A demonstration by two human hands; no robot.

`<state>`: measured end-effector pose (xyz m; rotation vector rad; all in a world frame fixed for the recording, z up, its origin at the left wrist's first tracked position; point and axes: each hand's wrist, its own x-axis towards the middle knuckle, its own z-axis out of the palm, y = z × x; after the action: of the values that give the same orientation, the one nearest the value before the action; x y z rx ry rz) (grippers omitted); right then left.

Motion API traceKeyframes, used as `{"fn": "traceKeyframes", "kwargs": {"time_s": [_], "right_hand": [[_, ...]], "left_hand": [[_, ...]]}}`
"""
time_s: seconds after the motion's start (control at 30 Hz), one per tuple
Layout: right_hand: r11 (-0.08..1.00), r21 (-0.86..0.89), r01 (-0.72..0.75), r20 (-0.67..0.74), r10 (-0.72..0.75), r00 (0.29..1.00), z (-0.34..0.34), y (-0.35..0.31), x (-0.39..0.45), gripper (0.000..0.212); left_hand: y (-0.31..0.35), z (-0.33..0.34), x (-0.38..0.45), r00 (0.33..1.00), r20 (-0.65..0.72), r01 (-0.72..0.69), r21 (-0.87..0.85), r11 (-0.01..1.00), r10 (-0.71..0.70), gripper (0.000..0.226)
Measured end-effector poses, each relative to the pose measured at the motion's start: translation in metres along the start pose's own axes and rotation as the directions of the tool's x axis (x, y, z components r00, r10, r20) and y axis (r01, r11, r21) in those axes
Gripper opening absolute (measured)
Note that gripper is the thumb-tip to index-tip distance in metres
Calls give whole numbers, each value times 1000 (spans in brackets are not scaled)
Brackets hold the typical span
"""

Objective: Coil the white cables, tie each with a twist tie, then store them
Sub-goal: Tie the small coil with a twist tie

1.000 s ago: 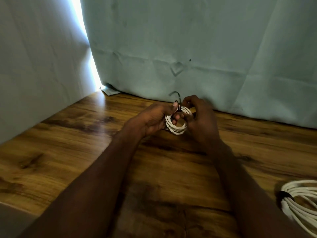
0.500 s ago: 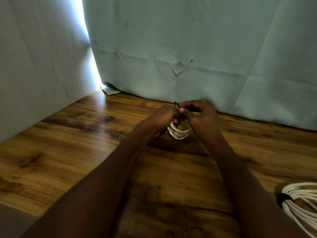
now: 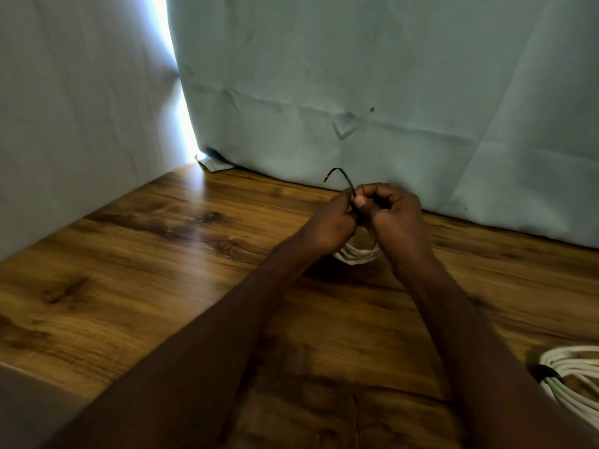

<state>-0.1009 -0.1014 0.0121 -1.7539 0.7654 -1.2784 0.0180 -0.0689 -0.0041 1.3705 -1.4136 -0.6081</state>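
A small coil of white cable point(image 3: 356, 254) hangs just above the wooden table point(image 3: 162, 270), its lower loops showing below my two hands. My left hand point(image 3: 330, 222) and my right hand point(image 3: 392, 212) meet over the top of the coil, fingers pinched together. A black twist tie point(image 3: 340, 178) sticks up in a curve from between my left fingertips and my right thumb. The upper part of the coil is hidden by my hands. A second white cable coil point(image 3: 573, 380), bound by a black tie point(image 3: 546, 372), lies at the table's right edge.
A pale green cloth backdrop point(image 3: 356, 92) hangs along the far edge of the table, and a grey panel point(image 3: 64, 108) stands on the left. A bright gap of light point(image 3: 175, 92) shows between them. A grey corner point(image 3: 26, 413) sits at the lower left.
Both hands have lifted slightly and closed tighter over the coil. The free end of the black tie, hidden half a second ago, now sticks up to the left again.
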Motion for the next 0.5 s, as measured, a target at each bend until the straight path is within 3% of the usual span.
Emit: {"fn": "traceKeyframes", "kwargs": {"time_s": [0.1, 0.17, 0.2, 0.27, 0.37, 0.5], "right_hand": [[977, 115, -179, -85, 189, 978, -9, -2, 7, 9], [914, 249, -320, -81, 348, 934, -15, -5, 9, 8], [855, 337, -395, -46, 434, 900, -17, -6, 9, 9], [728, 451, -517, 82, 543, 836, -20, -10, 8, 11], [617, 476, -627, 279, 570, 773, -25, -10, 8, 14], [593, 424, -685, 317, 611, 725, -33, -8, 11, 20]], "left_hand": [[7, 3, -9, 996, 92, 2, -95, 996, 7, 7], [12, 3, -12, 991, 132, 6, -90, 996, 6, 8], [13, 3, -13, 990, 143, -6, -62, 998, 15, 3], [16, 3, -16, 990, 126, -66, 60, 996, 58, 15], [12, 6, -19, 982, 111, -174, 210, 962, 153, 21], [10, 12, -19, 935, 77, -351, 360, 865, 347, 27]]}}
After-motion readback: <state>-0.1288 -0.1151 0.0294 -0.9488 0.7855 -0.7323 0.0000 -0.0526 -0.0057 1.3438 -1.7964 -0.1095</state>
